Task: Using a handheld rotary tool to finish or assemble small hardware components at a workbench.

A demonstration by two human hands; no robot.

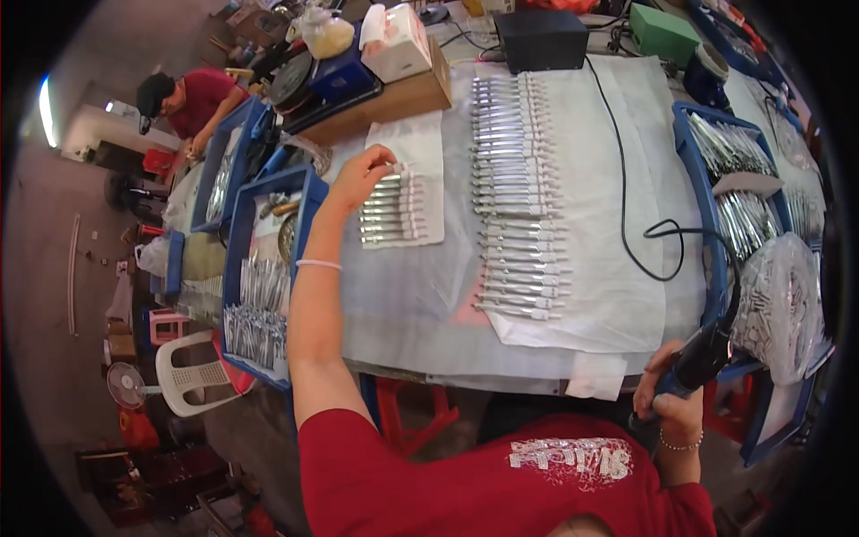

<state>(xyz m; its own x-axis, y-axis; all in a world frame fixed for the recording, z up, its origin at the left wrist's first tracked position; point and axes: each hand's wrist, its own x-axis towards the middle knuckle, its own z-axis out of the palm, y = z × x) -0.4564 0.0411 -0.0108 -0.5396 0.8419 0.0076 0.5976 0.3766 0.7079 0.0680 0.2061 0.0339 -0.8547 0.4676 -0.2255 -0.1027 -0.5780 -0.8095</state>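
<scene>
My left hand reaches over the far end of a short row of slim silver metal parts on a white sheet. Its fingers are bent together at the topmost part; whether they pinch one is hidden. Low on the right, past the table's front edge, my right hand is wrapped round a black corded electric screwdriver. The tool's tip cannot be made out. Between the hands, a long row of similar silver parts runs away from me on white paper.
Blue bins of metal parts stand left and right, with a plastic bag of parts at the right one. A black cable crosses the paper from a black box. A co-worker in red sits far left.
</scene>
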